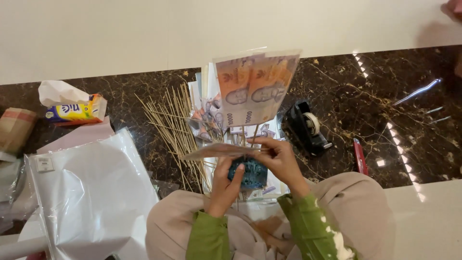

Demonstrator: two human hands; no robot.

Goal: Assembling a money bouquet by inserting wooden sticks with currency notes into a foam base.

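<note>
My left hand (225,185) is wrapping around a dark blue block (248,174), half hiding it. My right hand (279,159) is pinching a skewer (253,134) carrying two orange banknotes (254,89). Dark floor right of the tape dispenser (306,127) is lying open.

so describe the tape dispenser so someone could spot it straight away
On the dark marble floor strip, look just right of the raised banknotes. The tape dispenser is the black wedge holding a pale roll, left of the red pen-like tool.
</note>
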